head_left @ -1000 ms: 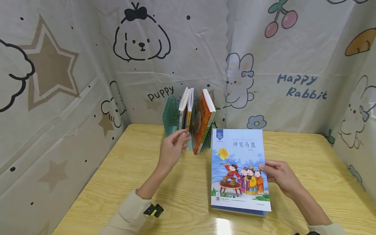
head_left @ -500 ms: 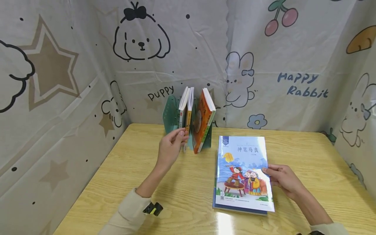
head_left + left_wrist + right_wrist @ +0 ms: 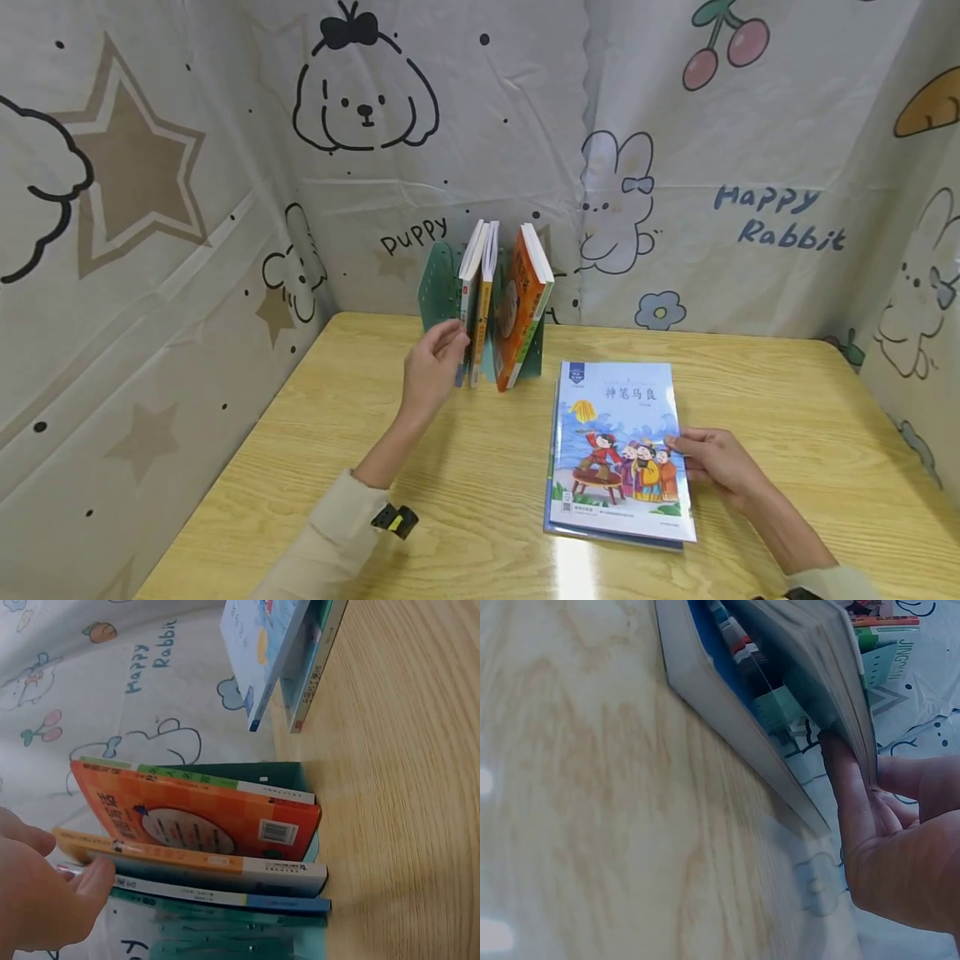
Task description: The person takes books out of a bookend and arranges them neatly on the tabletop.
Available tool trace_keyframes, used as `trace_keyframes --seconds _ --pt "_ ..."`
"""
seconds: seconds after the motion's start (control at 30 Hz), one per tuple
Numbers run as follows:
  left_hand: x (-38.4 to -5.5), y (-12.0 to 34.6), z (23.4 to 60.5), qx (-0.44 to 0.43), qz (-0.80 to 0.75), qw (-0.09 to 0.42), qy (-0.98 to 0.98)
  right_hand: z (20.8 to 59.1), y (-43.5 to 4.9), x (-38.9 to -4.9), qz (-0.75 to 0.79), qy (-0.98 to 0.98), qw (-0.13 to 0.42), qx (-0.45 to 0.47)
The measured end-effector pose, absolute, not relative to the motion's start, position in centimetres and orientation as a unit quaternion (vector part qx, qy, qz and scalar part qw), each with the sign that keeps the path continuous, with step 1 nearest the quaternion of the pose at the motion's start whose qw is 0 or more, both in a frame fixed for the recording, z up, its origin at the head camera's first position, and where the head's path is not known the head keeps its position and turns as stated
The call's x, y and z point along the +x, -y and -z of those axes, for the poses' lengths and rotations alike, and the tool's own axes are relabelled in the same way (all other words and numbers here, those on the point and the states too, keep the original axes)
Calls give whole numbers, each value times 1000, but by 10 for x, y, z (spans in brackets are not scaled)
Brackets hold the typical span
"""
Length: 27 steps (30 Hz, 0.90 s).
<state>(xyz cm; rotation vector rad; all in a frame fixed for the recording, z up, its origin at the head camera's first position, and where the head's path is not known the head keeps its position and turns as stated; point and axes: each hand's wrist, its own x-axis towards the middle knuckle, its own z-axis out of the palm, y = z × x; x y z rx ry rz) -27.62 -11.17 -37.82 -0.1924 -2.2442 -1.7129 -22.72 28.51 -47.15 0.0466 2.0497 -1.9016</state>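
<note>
My right hand (image 3: 716, 467) pinches a light-blue picture-covered book (image 3: 622, 450) by its right edge, thumb on the cover and fingers beneath. The right wrist view shows this book (image 3: 832, 667) tilted above a second book (image 3: 727, 742) lying on the table, with a gap between them. My left hand (image 3: 435, 362) is at a row of upright books, its fingers loosely bent beside the slim white-and-blue spine (image 3: 464, 312). In the left wrist view, the thumb (image 3: 96, 881) is near the tops of that book and the yellow-spined book (image 3: 195, 859); contact is unclear.
A green bookend (image 3: 437, 287) stands left of the upright books. An orange book (image 3: 521, 308) leans at the row's right side, apart from the yellow-spined one. The wooden table (image 3: 337, 400) meets a printed cloth backdrop (image 3: 510, 158) behind and at both sides.
The light-blue book has come nearer to me and down over the lower book, in my right hand. My left hand has shifted slightly left, away from the yellow-spined book.
</note>
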Motion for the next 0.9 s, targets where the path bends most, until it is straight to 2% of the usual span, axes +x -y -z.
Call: trace_keyframes --seconds 0.23,0.47,0.9 --pt "-295 115 383 -31 587 163 793 478 -281 -230 677 -712 184 30" --pt "-314 114 390 -32 581 143 800 480 -279 -231 671 -717 186 33" --pt "-337 109 396 -44 525 142 838 482 -280 -231 664 -722 190 26"
